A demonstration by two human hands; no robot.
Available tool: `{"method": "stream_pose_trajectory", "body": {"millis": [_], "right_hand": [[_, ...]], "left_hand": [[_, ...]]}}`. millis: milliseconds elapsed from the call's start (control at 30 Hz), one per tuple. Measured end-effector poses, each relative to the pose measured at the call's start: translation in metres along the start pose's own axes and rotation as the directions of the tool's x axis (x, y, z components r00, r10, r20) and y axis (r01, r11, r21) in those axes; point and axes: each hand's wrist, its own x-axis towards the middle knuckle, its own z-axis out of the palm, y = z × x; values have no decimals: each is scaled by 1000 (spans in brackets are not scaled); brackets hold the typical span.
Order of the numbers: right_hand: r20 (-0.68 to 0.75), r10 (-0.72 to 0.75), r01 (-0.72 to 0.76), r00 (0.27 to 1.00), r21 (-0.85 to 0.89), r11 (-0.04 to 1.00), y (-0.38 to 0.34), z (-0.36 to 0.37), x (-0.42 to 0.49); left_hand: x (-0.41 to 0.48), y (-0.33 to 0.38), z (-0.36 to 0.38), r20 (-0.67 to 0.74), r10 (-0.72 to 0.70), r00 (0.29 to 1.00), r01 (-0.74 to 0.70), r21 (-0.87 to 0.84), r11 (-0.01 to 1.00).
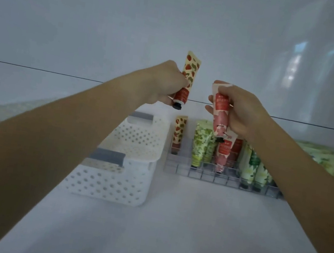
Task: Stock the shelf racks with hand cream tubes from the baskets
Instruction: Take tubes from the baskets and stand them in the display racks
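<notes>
Left hand (164,84) fingers grip a strawberry-print tube (191,70), right hand (241,112) a pink tube (220,122), labels blurred, perhaps Chinese.

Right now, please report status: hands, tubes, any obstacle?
Left hand grips strawberry tube, cap down. Right hand grips pink tube above the rack. No obstacle seen.

**Colours at Hand**

The strawberry-print tube (188,79) in the left hand (164,84) is cream with red berries, green leaves, a red band and a black cap. The pink tube (221,115) in the right hand (243,112) carries a red label. Below that hand: green leaf-patterned tubes (201,141). Below the left: white perforated basket (131,164), grey handles.
</notes>
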Motion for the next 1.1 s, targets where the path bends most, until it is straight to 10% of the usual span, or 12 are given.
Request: {"method": "stream_pose_trajectory", "body": {"millis": [267,533,767,1100], "right_hand": [[6,-119,112,993,-401,909,1,-44,-12],[104,-98,140,990,-852,505,-16,-65,-8],[130,-85,147,988,-959,243,-9,-78,3],[141,-48,147,989,-969,200,-9,-84,8]], "left_hand": [[-14,-24,89,-204,-94,974,45,-235,971],[-9,-63,130,-386,-14,922,-36,-123,992],[-18,-90,124,-330,90,940,-121,-73,990],[-21,-97,118,-299,130,946,-118,57,991]]}}
